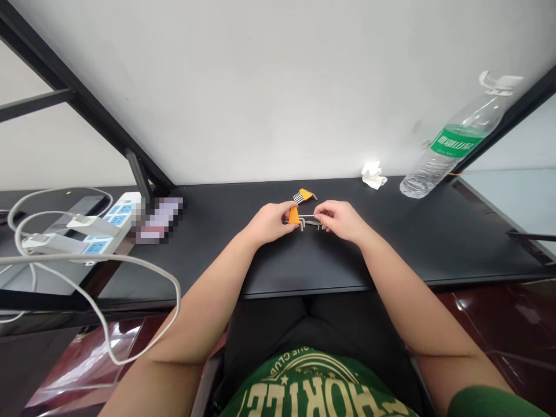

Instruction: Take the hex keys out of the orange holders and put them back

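Our left hand (274, 222) pinches an orange holder (294, 216) between thumb and fingers, just in front of us over the black table (208, 249). Our right hand (342, 219) pinches the far end of a thin metal key (306, 216), which bridges the gap between our hands toward the holder. More metal keys (319, 225) show just below our right fingertips. Beyond both hands, between them and the wall (260, 87), we see a second orange holder (306, 194) bearing several keys.
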Demonstrator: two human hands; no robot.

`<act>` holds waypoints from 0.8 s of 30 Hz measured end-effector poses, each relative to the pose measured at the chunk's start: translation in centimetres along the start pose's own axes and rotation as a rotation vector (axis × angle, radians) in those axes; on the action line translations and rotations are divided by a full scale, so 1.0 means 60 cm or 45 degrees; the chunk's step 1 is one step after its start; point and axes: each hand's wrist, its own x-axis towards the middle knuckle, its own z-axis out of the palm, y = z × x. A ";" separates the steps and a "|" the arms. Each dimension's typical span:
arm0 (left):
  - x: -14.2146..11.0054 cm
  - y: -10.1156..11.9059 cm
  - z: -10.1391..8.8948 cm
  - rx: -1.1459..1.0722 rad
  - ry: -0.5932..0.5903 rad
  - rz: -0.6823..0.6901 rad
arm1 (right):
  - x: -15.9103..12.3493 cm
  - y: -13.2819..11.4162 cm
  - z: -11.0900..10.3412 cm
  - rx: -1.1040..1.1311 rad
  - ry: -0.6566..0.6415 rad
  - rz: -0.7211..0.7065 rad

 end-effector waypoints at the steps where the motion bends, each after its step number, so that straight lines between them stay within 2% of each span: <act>1: 0.000 0.000 0.000 0.009 -0.002 -0.004 | 0.000 0.000 0.000 0.002 0.007 -0.006; 5: 0.000 0.004 0.004 -0.007 -0.003 0.007 | 0.003 -0.002 0.008 0.077 0.010 -0.005; 10: 0.000 0.024 0.010 0.004 0.005 0.107 | 0.011 -0.007 0.033 0.259 -0.043 0.002; 14: 0.000 0.027 0.008 -0.038 0.028 0.062 | 0.014 -0.002 0.034 0.397 -0.058 0.027; 16: 0.000 0.022 0.006 -0.027 0.025 0.015 | 0.013 0.004 0.023 0.248 -0.006 0.027; 19: 0.001 0.013 0.004 0.040 0.021 -0.028 | 0.010 0.015 0.003 -0.207 0.050 -0.056; 21: 0.002 0.009 0.004 0.056 0.018 -0.044 | 0.008 0.020 -0.004 -0.436 -0.023 -0.092; 24: 0.002 0.008 0.005 0.050 0.012 -0.056 | 0.006 0.020 -0.001 -0.618 -0.187 -0.067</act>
